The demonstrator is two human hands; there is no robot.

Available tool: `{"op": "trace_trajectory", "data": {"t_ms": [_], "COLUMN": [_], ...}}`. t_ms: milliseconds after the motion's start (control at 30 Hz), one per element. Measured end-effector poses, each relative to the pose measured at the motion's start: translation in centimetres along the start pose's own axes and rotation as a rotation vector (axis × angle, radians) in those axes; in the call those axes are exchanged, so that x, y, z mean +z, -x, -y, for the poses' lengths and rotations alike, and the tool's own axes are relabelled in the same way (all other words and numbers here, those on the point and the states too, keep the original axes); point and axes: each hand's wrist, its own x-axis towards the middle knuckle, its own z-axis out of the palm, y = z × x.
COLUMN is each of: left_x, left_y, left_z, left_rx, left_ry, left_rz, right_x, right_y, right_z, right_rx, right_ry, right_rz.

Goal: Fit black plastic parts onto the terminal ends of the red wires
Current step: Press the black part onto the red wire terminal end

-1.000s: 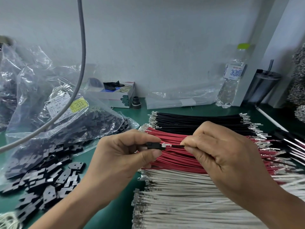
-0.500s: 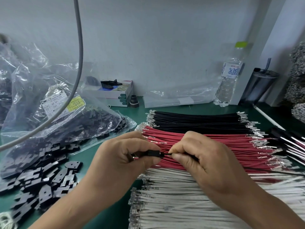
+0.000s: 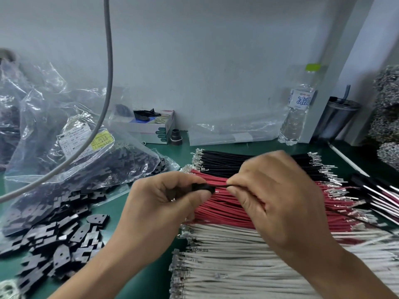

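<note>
Pinching a black plastic part [image 3: 203, 187], the left hand [image 3: 166, 203] meets the right hand [image 3: 278, 199], which pinches its wire [image 3: 220, 185].

A white label [image 3: 73, 139] on the clear plastic bag [image 3: 54, 117] is showing "500", its other lines too blurred to read. A yellow sticker [image 3: 102, 140] beside it is carrying illegible handwriting. The water bottle's label [image 3: 300, 100] is displaying a blue character resembling "水".

Two bare forearms; left hand [image 3: 164, 197] and right hand [image 3: 278, 197] ungloved.
</note>
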Motion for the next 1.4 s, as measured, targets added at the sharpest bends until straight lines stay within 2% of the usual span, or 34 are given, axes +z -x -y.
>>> {"op": "trace_trajectory", "data": {"t_ms": [67,133,233,300,433,533,633,767,1100,1400], "left_x": [-0.2,-0.5,-0.7,-0.7,-0.9,-1.0,-1.2,-1.0,-0.5,-0.8], "left_y": [-0.3,-0.5,-0.7,-0.6,-0.6,-0.6,-0.6,-0.3,0.0,-0.1], "left_z": [0.1,0.1,0.2,0.3,0.3,0.2,-0.1,-0.2,-0.2,-0.1], "left_rx": [-0.049,-0.122,-0.209,-0.237,-0.268,-0.268,-0.263,-0.292,-0.342,-0.342], "left_ry": [0.068,0.151,0.224,0.236,0.267,0.29,0.308,0.402,0.432,0.453], "left_rz": [-0.078,-0.15,-0.174,-0.168,-0.141,-0.123,-0.096,-0.008,0.089,0.119], "right_x": [-0.4,0.1,1.5,2.0,1.5,1.2,1.0,0.8,0.8,0.6], "right_y": [0.3,0.6,0.2,-0.1,0.0,0.4,0.6,0.9,1.1,1.0], "right_z": [-0.2,0.0,0.1,-0.2,-0.5,-0.6,-0.3,0.2,0.9,1.0], "right_rx": [-0.002,-0.004,0.134,0.191,0.227,0.254,0.205,0.157,0.104,0.165], "right_ry": [-0.004,0.017,0.082,0.069,0.018,-0.068,-0.163,-0.234,-0.204,-0.298], "right_rz": [-0.063,0.079,0.375,0.429,0.399,0.276,0.127,0.047,0.06,0.056]}}
